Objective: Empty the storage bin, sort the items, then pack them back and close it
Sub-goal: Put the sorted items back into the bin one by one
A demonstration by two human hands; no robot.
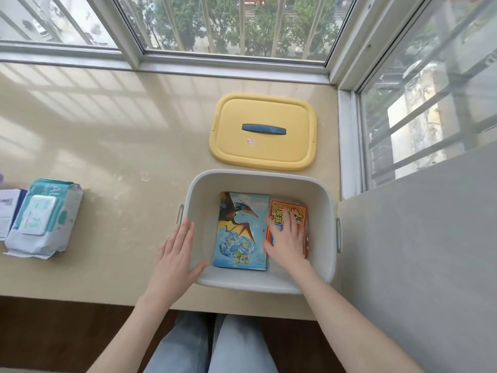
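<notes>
An open pale grey storage bin (258, 176) stands on the beige sill near the front edge. Inside lie a blue dinosaur book (240, 232) on the left and an orange-red book (291, 211) on the right. My right hand (286, 238) reaches into the bin and rests flat on the orange-red book, fingers spread. My left hand (177, 254) lies flat against the bin's left outer wall, thumb over the front corner of the rim. The yellow lid (263, 154) with a blue handle (263, 129) lies flat behind the bin.
A pack of wet wipes (44, 219) lies at the left of the sill, on top of some paper (8, 208). Window frames run along the back and right. A grey wall surface borders the bin on the right. My knees are below the sill's edge.
</notes>
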